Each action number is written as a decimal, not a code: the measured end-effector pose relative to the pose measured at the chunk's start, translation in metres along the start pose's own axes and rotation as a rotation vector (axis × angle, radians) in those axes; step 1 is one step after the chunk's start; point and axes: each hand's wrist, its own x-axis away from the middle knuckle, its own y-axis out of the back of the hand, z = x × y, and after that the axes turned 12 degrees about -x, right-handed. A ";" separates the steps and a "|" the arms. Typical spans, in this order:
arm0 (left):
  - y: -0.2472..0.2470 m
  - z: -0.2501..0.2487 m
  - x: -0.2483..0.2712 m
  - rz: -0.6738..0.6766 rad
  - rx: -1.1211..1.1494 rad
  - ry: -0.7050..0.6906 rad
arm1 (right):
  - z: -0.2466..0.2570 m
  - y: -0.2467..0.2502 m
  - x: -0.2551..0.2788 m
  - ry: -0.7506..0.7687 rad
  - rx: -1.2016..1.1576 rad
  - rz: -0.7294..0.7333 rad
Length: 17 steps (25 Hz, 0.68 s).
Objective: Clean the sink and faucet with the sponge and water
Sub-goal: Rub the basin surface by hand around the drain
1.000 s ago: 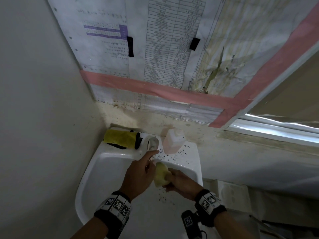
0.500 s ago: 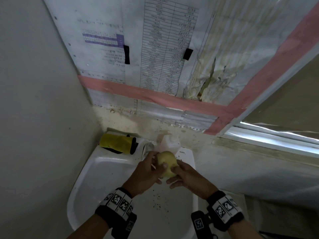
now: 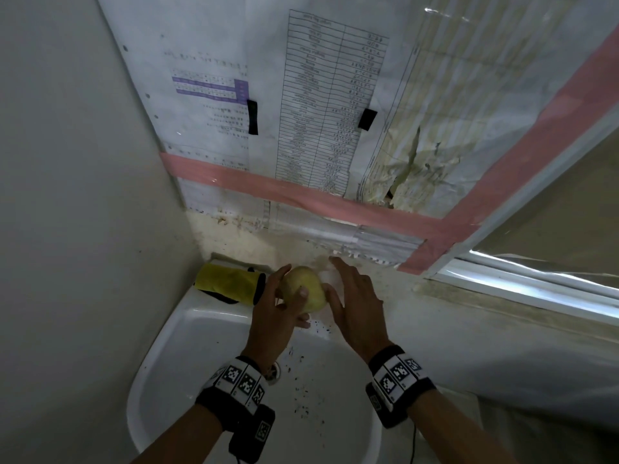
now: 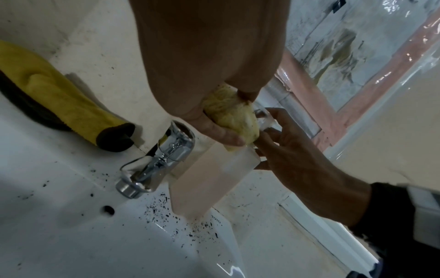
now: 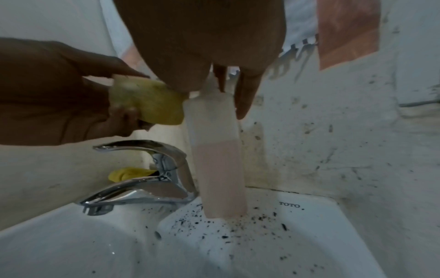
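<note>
A white sink [image 3: 160,346] sits in a corner, with black specks [image 5: 214,225] over its ledge and basin. The chrome faucet [image 5: 142,188] [image 4: 154,165] stands at the back, lever down, and no water shows. My left hand [image 3: 294,283] grips the yellow sponge [image 3: 301,286] [image 4: 233,116] [image 5: 152,105] above the faucet. My right hand [image 3: 341,279] reaches over a translucent bottle [image 5: 219,159] [image 4: 209,178] of pink liquid beside the faucet. Its straight fingers [image 5: 245,94] straddle the bottle's nozzle and shoulder.
A rolled yellow cloth [image 3: 227,283] [image 4: 59,97] with a dark edge lies on the sink's back left ledge. The drain [image 3: 273,373] shows behind my left wrist. A wall closes in on the left, taped papers hang behind, and a window sill [image 3: 502,296] runs right.
The sponge passed from my right hand to my left. Both hands rose from the basin toward the back ledge, and my right hand let go and reached to the bottle.
</note>
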 end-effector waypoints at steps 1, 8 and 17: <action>0.000 -0.001 0.000 0.007 0.017 0.001 | -0.004 0.001 0.000 0.016 0.003 -0.002; -0.006 -0.006 -0.002 -0.007 0.109 -0.032 | -0.009 0.017 -0.007 0.103 -0.050 0.110; -0.008 -0.014 -0.011 0.008 0.097 -0.056 | -0.012 0.005 -0.001 -0.004 -0.094 0.060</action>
